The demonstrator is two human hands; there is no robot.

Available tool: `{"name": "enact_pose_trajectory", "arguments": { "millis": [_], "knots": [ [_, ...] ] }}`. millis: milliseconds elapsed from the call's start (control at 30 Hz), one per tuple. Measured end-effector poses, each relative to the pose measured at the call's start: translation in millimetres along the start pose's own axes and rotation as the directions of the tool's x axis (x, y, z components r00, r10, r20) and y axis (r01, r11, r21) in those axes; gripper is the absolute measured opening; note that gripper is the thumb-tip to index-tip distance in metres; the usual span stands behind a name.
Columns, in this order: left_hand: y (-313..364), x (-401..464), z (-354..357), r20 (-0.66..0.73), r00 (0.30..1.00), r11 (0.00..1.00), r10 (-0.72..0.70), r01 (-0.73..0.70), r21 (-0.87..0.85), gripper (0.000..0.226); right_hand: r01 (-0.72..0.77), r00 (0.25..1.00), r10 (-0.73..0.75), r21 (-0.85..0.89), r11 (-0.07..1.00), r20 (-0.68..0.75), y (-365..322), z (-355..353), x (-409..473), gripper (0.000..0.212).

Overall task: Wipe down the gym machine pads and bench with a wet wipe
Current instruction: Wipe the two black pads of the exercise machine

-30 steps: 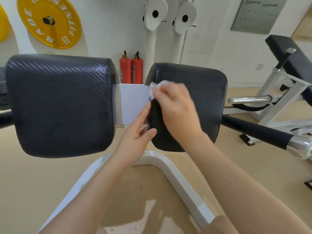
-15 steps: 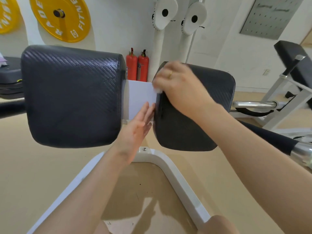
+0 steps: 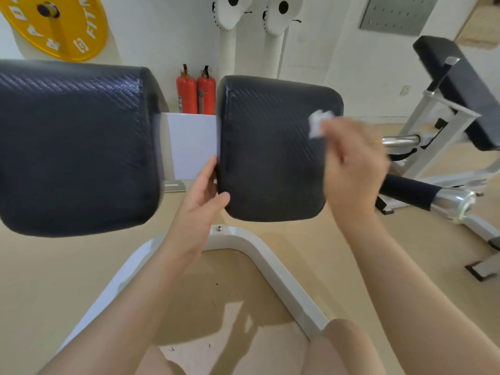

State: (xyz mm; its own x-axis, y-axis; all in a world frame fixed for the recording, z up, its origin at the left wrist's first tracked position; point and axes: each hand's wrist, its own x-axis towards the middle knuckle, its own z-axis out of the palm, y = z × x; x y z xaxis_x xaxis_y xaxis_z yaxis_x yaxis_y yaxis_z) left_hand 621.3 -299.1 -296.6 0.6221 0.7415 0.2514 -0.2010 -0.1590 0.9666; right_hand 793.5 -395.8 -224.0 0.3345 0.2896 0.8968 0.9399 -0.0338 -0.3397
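Filling nine o'clock, the left pad (image 3: 78, 147), black with a carbon-weave skin, faintly glossy along its top, though not enough to judge wiped or unwiped. At centre, the right pad (image 3: 273, 150), smaller in frame, same weave, with a wet-looking sheen near its upper left corner. Off at two to three o'clock, well apart, the black bench (image 3: 460, 87) on its white-and-chrome frame, nothing touching it, so probably still to do. Down at six o'clock, the white machine frame (image 3: 273, 263) forking over the tan floor. At three o'clock of the centre pad, the right hand (image 3: 357, 163), blurred with motion, fingers curled and pinching the wet wipe (image 3: 319, 124), a small white bunched wad at the pad's upper right edge; whether pressed to the surface or just off it, impossible to tell through the blur. At the pad's seven o'clock corner, the left hand (image 3: 205, 190), fingers straight and tucked into the gap beside the white centre plate (image 3: 190, 147), thumb laid on the pad's front face, bracing it. Up at twelve o'clock, two red fire extinguishers (image 3: 196, 90) against the wall; at eleven, a yellow weight plate (image 3: 58, 25). By judgement: mid-task, wiping under way on the centre pad, bench and possibly the left pad remaining.
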Motion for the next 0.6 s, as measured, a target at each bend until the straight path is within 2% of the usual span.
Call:
{"name": "enact_pose_trajectory", "arguments": {
  "millis": [67, 133, 300, 433, 467, 533, 600],
  "knots": [
    [0.9, -1.1, -0.6, -0.019, 1.000, 0.999, 0.007, -0.006, 0.044, 0.062, -0.195, 0.967, 0.200, 0.049, 0.980, -0.156, 17.1, -0.1, 13.0, 0.020],
    [1.5, -0.5, -2.4, -0.010, 1.000, 0.995, 0.012, -0.011, 0.097, 0.063, -0.300, 0.946, 0.309, 0.102, 0.949, -0.099, 26.2, 5.7, 14.2, 0.019],
    [0.4, -2.2, 4.2, -0.041, 0.999, 0.989, 0.032, -0.025, 0.143, 0.062, -0.242, 0.963, 0.235, 0.042, 0.969, 0.134, 33.7, 1.8, -52.0, 0.020],
    [-2.8, -4.6, 12.7, -0.125, 0.991, 0.991, 0.042, -0.025, 0.135, 0.059, -0.211, 0.908, 0.173, 0.061, 0.976, 0.382, 36.3, -12.5, -128.6, 0.029],
    [-3.2, -4.5, 13.9, -0.137, 0.990, 0.990, 0.040, -0.021, 0.139, 0.058, -0.208, 0.901, 0.164, 0.067, 0.976, 0.402, 37.6, -14.6, -135.1, 0.029],
    [-3.4, -4.2, 15.3, -0.150, 0.987, 0.989, 0.050, -0.028, 0.145, 0.057, -0.245, 0.927, 0.211, 0.077, 0.966, 0.309, 38.8, -15.8, -123.4, 0.026],
    [-3.6, -4.1, 15.6, -0.156, 0.986, 0.990, 0.050, -0.028, 0.140, 0.057, -0.271, 0.958, 0.259, 0.091, 0.958, 0.124, 39.3, -13.1, -89.7, 0.020]
  ]
}}
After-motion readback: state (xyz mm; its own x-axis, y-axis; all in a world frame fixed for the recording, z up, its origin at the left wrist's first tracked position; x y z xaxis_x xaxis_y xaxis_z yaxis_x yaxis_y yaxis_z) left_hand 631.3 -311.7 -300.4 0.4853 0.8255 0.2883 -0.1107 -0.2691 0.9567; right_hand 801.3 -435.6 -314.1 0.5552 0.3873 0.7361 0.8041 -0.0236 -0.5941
